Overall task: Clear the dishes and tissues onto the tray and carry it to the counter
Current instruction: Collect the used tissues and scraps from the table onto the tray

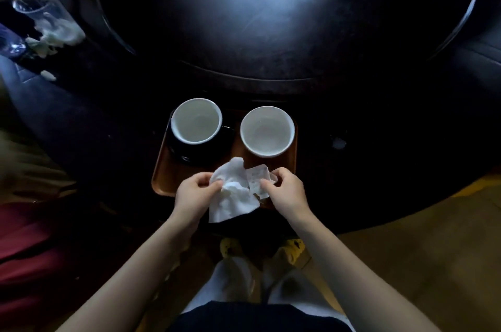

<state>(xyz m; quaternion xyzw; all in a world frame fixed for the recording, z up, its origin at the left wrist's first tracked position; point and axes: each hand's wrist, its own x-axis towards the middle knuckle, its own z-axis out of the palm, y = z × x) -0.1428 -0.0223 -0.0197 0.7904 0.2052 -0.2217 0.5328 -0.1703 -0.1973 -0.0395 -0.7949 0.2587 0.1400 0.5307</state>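
A brown wooden tray (165,173) sits at the near edge of a dark round table (271,41). On it stand two cups with white insides: a dark one on a dark saucer (196,121) at the left and a white one (267,131) at the right. My left hand (196,190) pinches a crumpled white tissue (233,196) that hangs over the tray's front edge. My right hand (284,188) grips a small crumpled paper slip (257,179) beside the tissue.
A clear glass (29,6) and white flowers (57,30) stand at the far left, off the table. A red cushion (24,245) lies at lower left. My legs and yellow slippers (233,247) are below the table edge. A small pale spot (339,142) marks the table right of the tray.
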